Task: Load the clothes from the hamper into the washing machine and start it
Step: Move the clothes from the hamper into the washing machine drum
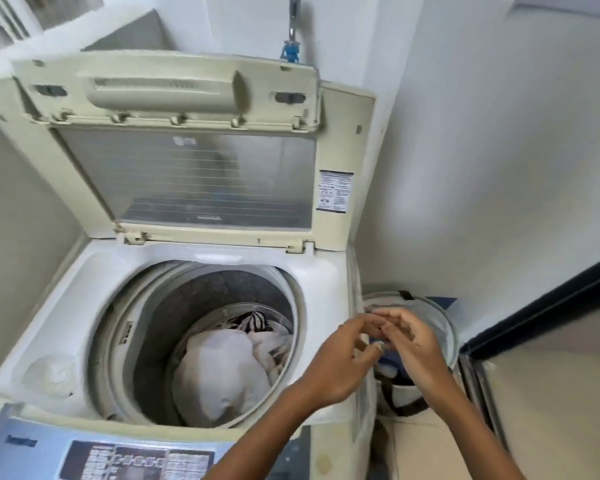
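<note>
A cream top-loading washing machine stands with its lid raised. In its drum lies a white garment with a black-and-white striped cloth behind it. A round mesh hamper sits on the floor to the machine's right, with blue cloth showing inside. My left hand and my right hand hover together over the machine's right edge and the hamper's rim, fingers loosely spread and nearly touching. Neither hand holds anything that I can make out.
The control panel lies along the machine's near edge. A tap with a blue hose fitting is on the wall behind. A dark-edged door or cabinet stands close on the right, past the hamper.
</note>
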Tool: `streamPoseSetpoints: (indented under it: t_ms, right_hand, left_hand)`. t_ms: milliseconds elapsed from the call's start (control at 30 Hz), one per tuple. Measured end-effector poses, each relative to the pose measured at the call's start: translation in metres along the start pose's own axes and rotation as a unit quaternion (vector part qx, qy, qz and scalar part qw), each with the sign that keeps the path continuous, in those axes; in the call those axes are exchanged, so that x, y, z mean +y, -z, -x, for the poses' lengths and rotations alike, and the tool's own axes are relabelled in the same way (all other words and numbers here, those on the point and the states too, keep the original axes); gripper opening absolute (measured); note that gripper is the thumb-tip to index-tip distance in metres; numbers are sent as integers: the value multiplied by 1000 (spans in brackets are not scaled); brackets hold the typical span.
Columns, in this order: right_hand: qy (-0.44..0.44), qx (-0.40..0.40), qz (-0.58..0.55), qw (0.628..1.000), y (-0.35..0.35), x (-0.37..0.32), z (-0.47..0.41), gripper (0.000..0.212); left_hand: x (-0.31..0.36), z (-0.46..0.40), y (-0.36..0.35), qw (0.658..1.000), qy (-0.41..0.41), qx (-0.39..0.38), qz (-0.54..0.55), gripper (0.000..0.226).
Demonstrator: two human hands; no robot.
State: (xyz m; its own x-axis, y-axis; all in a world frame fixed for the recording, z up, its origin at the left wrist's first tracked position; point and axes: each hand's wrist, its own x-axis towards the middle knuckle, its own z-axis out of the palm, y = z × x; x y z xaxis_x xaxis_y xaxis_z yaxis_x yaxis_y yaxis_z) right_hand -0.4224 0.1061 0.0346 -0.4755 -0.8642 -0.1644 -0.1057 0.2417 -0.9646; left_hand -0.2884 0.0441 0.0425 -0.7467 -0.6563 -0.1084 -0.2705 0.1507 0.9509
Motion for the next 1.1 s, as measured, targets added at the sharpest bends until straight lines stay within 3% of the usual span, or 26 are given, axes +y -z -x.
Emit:
streamPoseSetpoints:
  t_ms: [167, 333, 500, 700, 867, 967, 1033, 1100]
  right_hand:
    - [-94, 79, -32, 992, 63, 49, -7, 19]
    - [-200, 114, -45, 972, 118, 112, -40, 19]
    - [-284, 82, -21, 955, 145, 182, -91, 18]
    - [-328, -24, 90, 940, 138, 309, -175, 16]
    - [-365, -113, 210, 900, 108, 427, -253, 49]
    - [-399, -137, 273, 865, 81, 485, -289, 81]
    - [-399, -170, 298, 850, 62, 521, -302, 96]
    - [-404, -216, 316, 831, 47, 548, -303, 99]
  left_hand:
    - [-2, -49, -74, 996, 52, -75, 5, 39]
    - [-35, -114, -142, 975, 196, -101, 32, 47]
    - [-93, -170, -183, 943, 325, -65, 34, 42]
    - [-198, -227, -217, 908, 418, 4, -9, 37]
    - [-304, -263, -244, 888, 454, 9, -68, 35]
    - [-352, -274, -257, 885, 461, 22, -63, 35]
    - [-372, -277, -265, 871, 487, 57, -10, 31]
    - [-378, -278, -269, 824, 545, 113, 106, 27]
